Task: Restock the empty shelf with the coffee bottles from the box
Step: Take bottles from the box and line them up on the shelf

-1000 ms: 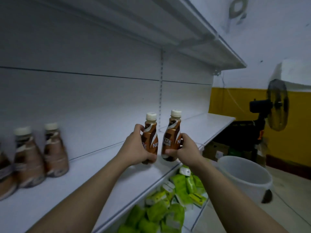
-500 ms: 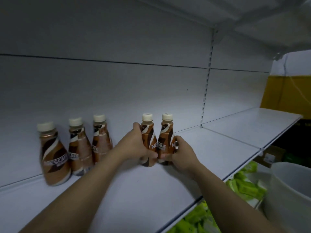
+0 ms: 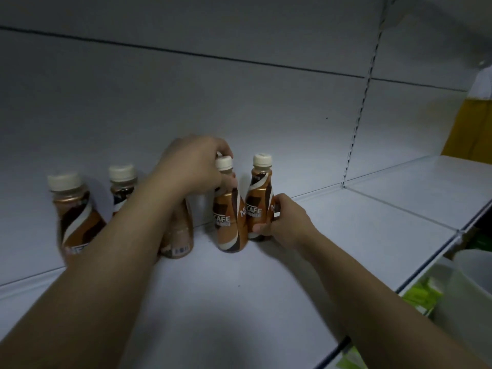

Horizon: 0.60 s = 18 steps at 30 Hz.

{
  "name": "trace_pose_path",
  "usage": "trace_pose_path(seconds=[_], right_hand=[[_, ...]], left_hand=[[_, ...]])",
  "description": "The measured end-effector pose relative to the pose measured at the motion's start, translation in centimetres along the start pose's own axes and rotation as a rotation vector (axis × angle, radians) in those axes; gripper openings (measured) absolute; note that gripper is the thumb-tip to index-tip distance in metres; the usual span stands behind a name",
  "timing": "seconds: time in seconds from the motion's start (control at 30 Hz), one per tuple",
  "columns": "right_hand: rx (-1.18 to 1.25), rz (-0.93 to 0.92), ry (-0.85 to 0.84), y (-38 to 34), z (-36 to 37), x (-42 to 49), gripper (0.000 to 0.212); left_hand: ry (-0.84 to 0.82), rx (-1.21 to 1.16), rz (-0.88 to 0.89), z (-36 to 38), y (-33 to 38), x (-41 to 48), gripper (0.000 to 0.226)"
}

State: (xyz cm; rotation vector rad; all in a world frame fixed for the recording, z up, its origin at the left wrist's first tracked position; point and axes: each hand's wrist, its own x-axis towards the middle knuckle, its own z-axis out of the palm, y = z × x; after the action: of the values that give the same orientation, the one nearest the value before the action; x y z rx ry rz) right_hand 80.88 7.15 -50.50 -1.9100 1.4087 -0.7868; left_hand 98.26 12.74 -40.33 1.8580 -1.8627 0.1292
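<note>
Shelf (image 3: 346,235): smooth, matt white painted metal is noted. Coffee bottles (image 3: 230,222): glossy plastic sleeves are seen. Caps (image 3: 224,163): matt cream plastic.

Three bottles (image 3: 76,219) crowd the shelf (image 3: 359,235) on my left; to my right it lies bare, the back panel (image 3: 239,102) close behind.

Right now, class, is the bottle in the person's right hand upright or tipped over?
Upright: the bottle has its cap on top and base on the shelf; the right hand grips it low.
</note>
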Motion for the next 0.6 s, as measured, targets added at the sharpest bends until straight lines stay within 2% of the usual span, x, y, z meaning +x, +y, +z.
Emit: trace_pose_path(seconds=[0.1, 0.17, 0.4, 0.6], right_hand=[[0.052, 0.016, -0.013, -1.3, 1.4, 1.0, 0.05], [0.116, 0.024, -0.024, -1.8, 2.7, 1.5, 0.053], [0.14, -0.053, 0.054, -0.8, 4.3, 1.1, 0.058], [0.033, -0.102, 0.063, -1.1, 4.5, 0.8, 0.055]], left_hand=[[0.105, 0.327, -0.041, -0.5, -0.9, 0.2, 0.045], [0.116, 0.438, -0.071, -0.5, -1.0, 0.4, 0.046], [0.117, 0.507, -0.124, 0.2, -0.9, 1.0, 0.046], [0.101, 0.531, -0.108, 0.3, -0.7, 0.9, 0.044]])
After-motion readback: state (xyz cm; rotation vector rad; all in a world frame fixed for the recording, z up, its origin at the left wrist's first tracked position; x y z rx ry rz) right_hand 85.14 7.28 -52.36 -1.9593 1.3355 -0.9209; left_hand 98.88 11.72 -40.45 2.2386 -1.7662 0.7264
